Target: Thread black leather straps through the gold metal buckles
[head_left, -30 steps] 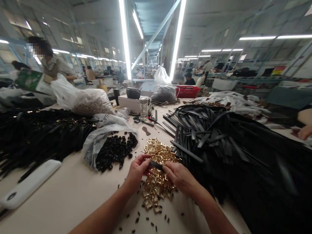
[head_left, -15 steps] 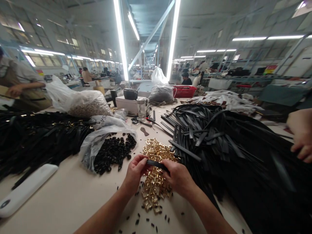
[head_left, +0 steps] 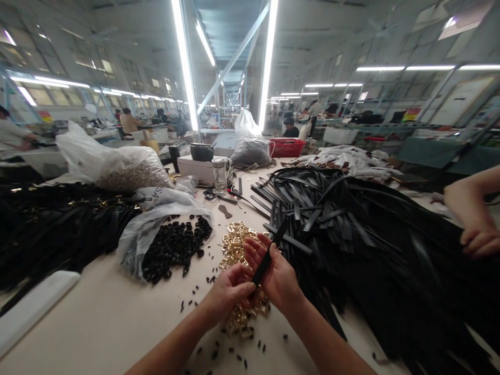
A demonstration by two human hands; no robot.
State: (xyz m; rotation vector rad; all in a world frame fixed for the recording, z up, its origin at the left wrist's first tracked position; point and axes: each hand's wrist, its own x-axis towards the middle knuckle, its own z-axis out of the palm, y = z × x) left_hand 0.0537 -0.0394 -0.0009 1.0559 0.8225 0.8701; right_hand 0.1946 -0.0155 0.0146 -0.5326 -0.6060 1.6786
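Note:
A black strap (head_left: 262, 266) slants up to the right between my hands, above a heap of gold buckles (head_left: 234, 245). Its lower end is pinched by my left hand (head_left: 234, 286), thumb on top. My right hand (head_left: 279, 276) is palm up under the strap, with its thumb pressed on it and its fingers partly curled. Left of the buckles, small black loops (head_left: 175, 250) spill from a clear plastic bag (head_left: 130, 250). Tiny black pieces (head_left: 238, 358) lie scattered on the table near my wrists.
A large pile of black straps (head_left: 324, 208) covers the right side; another dark pile (head_left: 58, 224) lies left. Behind stand a glass jar (head_left: 219, 174), a dark cup (head_left: 202, 151), a red basket (head_left: 287, 147) and filled plastic bags (head_left: 135, 166). Another person's hand (head_left: 478, 239) is at far right.
The strap has swung from nearly level to a steep slant. My right hand has turned palm up, and my left hand has moved lower. The view has shifted slightly right.

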